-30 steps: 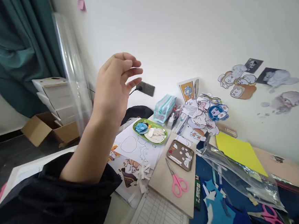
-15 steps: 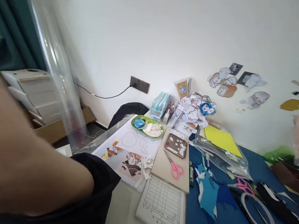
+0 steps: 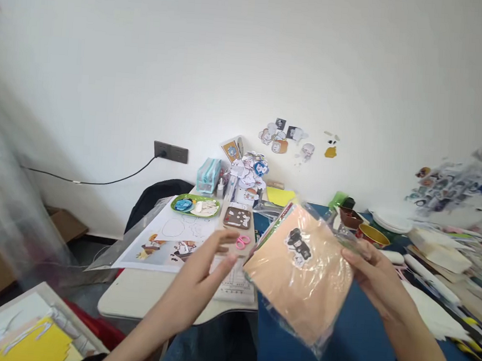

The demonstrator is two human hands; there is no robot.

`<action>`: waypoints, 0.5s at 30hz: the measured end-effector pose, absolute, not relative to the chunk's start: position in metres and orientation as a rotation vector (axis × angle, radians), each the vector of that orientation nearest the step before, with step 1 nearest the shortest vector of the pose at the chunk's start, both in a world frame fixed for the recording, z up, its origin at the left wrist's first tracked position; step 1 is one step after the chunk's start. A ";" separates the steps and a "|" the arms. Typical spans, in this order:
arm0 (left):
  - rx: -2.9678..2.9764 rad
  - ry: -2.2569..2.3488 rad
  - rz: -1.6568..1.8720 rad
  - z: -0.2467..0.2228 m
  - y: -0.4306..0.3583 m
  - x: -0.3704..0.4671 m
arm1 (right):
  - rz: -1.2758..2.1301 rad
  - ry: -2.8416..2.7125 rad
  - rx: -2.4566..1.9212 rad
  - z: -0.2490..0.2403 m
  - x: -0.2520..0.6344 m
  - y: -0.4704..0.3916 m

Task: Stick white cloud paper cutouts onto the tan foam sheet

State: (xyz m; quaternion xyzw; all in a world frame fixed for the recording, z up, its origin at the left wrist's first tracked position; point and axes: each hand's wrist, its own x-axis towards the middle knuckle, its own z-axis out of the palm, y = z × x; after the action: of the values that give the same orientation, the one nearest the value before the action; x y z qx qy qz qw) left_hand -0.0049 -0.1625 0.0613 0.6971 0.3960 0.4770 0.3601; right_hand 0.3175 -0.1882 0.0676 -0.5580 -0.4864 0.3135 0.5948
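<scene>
Paper packet (image 3: pixel 298 296) tilted above blue table (image 3: pixel 362 334), near-square, no clear long axis. Right hand (image 3: pixel 377 274) pinches its right corner; left hand (image 3: pixel 204 266), empty, fingers parted, just off left corner.

left hand (image 3: pixel 205 269) spread, right hand (image 3: pixel 376 275) pinched

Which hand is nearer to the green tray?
Left. In the picture, the left hand is below the green tray; the right hand is far to its right, holding the plastic packet.
</scene>
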 end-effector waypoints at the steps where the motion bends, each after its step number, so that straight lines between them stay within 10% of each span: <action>1: 1.771 0.994 1.070 0.058 -0.165 0.001 | 0.777 -1.096 -1.281 0.066 0.308 -0.195; 10: 1.275 0.579 0.820 0.026 -0.194 0.036 | 0.862 -1.178 -1.314 0.057 0.292 -0.231; 15: 1.240 0.624 0.870 0.004 -0.201 0.042 | 0.279 -1.300 -1.443 0.025 0.278 -0.245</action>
State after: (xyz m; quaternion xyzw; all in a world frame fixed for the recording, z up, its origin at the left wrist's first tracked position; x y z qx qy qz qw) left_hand 0.0417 -0.2008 0.0040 0.5531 0.2781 0.3878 0.6829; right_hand 0.2777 -0.2453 0.0250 -0.6113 -0.5506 0.1182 0.5560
